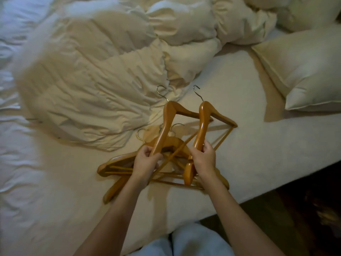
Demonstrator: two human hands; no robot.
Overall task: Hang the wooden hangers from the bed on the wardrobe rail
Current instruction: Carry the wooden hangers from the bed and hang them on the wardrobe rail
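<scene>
We gripped one wooden hanger per hand: left hand (145,160) curled round shoulder end of left hanger (167,124), right hand (203,159) likewise on right hanger (202,124). Held by ends, hooks pointing away, probably to lift clear of pile (118,163) on bed sheet (249,154); wardrobe rail out of view.

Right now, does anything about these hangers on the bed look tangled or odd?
Yes. The heap of hangers on the bed lies crossed and askew. The left hand holds the left hanger, the right hand the right hanger, and a thin bar slants between them. Whether they are snagged, I cannot tell.
</scene>
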